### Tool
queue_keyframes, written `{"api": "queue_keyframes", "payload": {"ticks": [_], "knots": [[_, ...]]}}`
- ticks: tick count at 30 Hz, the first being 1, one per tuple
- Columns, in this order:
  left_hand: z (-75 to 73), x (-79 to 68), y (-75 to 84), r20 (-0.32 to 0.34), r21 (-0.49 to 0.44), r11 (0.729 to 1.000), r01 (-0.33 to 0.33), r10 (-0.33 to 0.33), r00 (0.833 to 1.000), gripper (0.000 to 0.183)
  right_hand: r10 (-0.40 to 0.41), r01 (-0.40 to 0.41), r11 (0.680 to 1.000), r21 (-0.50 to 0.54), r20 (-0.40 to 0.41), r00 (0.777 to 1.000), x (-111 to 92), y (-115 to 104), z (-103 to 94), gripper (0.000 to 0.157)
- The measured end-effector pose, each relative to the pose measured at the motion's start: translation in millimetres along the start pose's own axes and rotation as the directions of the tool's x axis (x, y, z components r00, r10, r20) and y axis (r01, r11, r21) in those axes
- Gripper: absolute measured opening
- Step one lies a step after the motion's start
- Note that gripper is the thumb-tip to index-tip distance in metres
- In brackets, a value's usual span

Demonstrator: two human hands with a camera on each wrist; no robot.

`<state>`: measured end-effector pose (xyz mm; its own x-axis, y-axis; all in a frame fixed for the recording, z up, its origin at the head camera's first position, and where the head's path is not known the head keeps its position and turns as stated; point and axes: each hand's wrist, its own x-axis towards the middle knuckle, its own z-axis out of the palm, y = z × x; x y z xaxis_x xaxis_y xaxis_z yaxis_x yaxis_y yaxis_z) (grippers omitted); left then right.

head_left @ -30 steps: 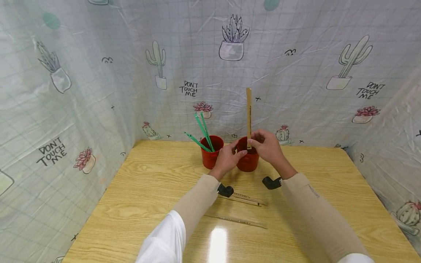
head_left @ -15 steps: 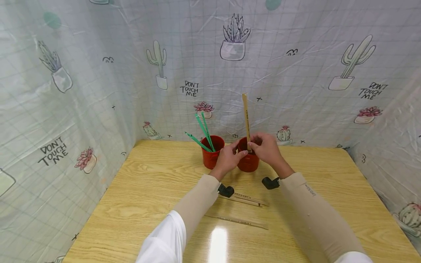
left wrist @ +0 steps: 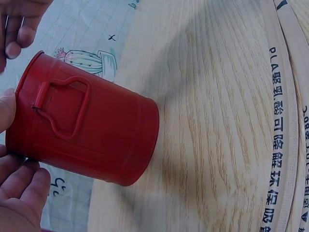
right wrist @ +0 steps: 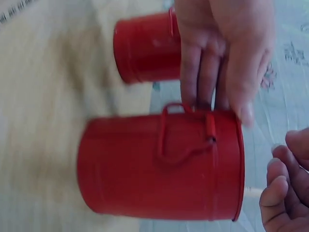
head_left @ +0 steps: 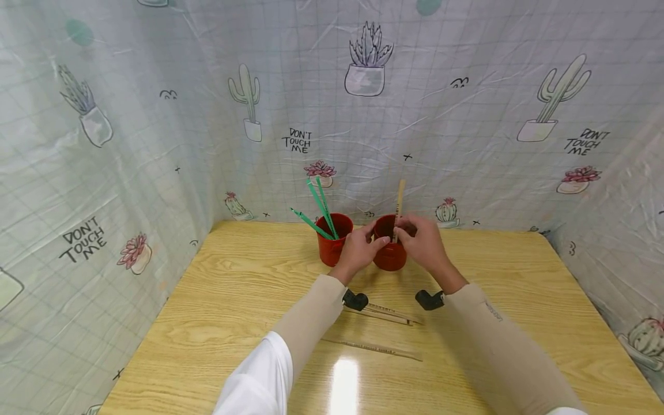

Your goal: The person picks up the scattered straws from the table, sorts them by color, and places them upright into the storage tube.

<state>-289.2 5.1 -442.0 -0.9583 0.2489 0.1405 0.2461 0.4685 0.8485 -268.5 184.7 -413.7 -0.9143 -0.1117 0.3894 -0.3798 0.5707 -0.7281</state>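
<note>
Tan straw (head_left: 400, 199), lower end in right red bucket (head_left: 390, 259), pinched by right grip (head_left: 423, 243).
Worktop (head_left: 233, 288) open at left and right; left grip (head_left: 359, 252) holds bucket rim. Straw narrow, dark-printed, leaning slightly right; top lower than half a second ago. Bucket near back edge, patterned cloth (head_left: 467, 161) behind.

The left arm (head_left: 298, 331) and the right arm (head_left: 510, 346) are stretched forward and angled inward, each forearm covered by a beige sleeve. The left hand (head_left: 359, 252) is held in a grip, thumb spread from fingers. Near it, the right hand (head_left: 424, 245) is held in a pinch, fingers curled.
</note>
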Motion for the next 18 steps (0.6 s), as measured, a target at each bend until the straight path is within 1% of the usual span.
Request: {"api": "queue_keyframes", "payload": {"ticks": [2, 5, 9, 11, 13, 15, 18], "knots": [[0.4, 0.5, 0.3, -0.001, 0.005, 1.0, 0.0, 0.0, 1.0, 0.062, 0.006, -0.005, 0.999, 0.037, -0.021, 1.0, -7.9, -0.7, 1.4, 0.013], [0.4, 1.0, 1.4, -0.009, 0.02, 1.0, 0.006, -0.006, 1.0, 0.062, 0.042, -0.04, 0.993, 0.11, -0.011, 0.999, -22.6, -3.7, 4.1, 0.011], [0.1, 0.8, 3.0, -0.006, 0.028, 0.999, 0.018, -0.018, 1.0, 0.063, 0.097, -0.107, 0.968, 0.228, 0.056, 0.994, -44.7, -5.0, 8.2, 0.012], [0.0, 0.3, 3.1, -0.002, 0.027, 0.999, 0.024, -0.024, 1.0, 0.063, 0.107, -0.128, 0.954, 0.269, 0.093, 0.99, -55.4, -4.3, 10.1, 0.012], [-0.2, -0.1, 3.4, -0.001, 0.025, 0.999, 0.03, -0.03, 1.0, 0.064, 0.113, -0.146, 0.947, 0.286, 0.128, 0.985, -64.8, -0.4, 13.3, 0.012], [-0.5, -0.4, 3.5, -0.002, 0.02, 0.999, 0.032, -0.032, 0.999, 0.064, 0.125, -0.168, 0.946, 0.277, 0.166, 0.978, -73.1, 5.3, 16.6, 0.012], [-0.8, -0.3, 3.0, -0.003, 0.017, 0.999, 0.041, -0.04, 0.999, 0.065, 0.167, -0.225, 0.945, 0.238, 0.239, 0.956, -82.7, 15.3, 21.1, 0.014]]}}
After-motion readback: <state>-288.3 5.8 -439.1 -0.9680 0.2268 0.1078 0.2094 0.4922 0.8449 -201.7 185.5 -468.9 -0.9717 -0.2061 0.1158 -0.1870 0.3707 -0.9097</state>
